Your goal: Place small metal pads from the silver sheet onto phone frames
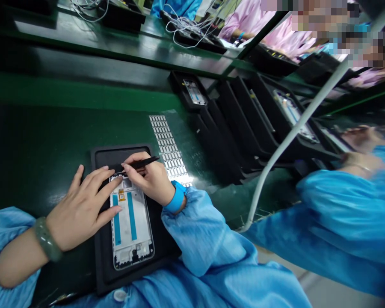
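A phone frame (pixel 139 220) with two blue strips and a small orange flex connector (pixel 121 195) lies in a black foam tray (pixel 104 273). My left hand (pixel 83 205) rests over its left side, fingers spread, with fingertips at the upper edge and on the face. In my right hand (pixel 152 177) is a pair of black tweezers (pixel 147 162), gripped like a pen. Their tips point at the frame's top end beside my left fingertips; whether they pinch a part is hidden. Just right of the tray is a sheet of small white labels (pixel 168 147).
Stacked black trays (pixel 240 115), some with phone frames, stand to the right. Another tray (pixel 181 92) holds a phone frame (pixel 195 92) at the back. A pale cable (pixel 285 141) hangs across the right side. A co-worker's blue sleeve (pixel 340 214) is close on the right.
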Tool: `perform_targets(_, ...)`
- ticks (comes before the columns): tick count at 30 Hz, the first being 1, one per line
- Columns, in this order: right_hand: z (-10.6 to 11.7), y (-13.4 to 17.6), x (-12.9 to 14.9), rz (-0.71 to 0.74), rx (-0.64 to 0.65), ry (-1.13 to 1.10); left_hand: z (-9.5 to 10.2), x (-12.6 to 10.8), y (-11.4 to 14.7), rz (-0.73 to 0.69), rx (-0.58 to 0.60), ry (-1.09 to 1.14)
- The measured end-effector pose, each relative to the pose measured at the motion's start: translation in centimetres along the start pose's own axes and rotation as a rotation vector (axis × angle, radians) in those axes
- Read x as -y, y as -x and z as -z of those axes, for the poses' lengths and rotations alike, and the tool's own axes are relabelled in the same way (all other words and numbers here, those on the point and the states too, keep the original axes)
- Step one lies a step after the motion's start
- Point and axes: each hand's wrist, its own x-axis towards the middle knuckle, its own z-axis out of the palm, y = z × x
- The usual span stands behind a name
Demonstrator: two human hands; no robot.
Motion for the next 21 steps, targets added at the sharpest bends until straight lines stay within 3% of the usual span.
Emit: perform_targets(21, 0.04, -0.15, -0.12, -0.025, 0.017, 0.008, 0.17, -0.13, 0.01, 0.002, 0.008, -0.009)
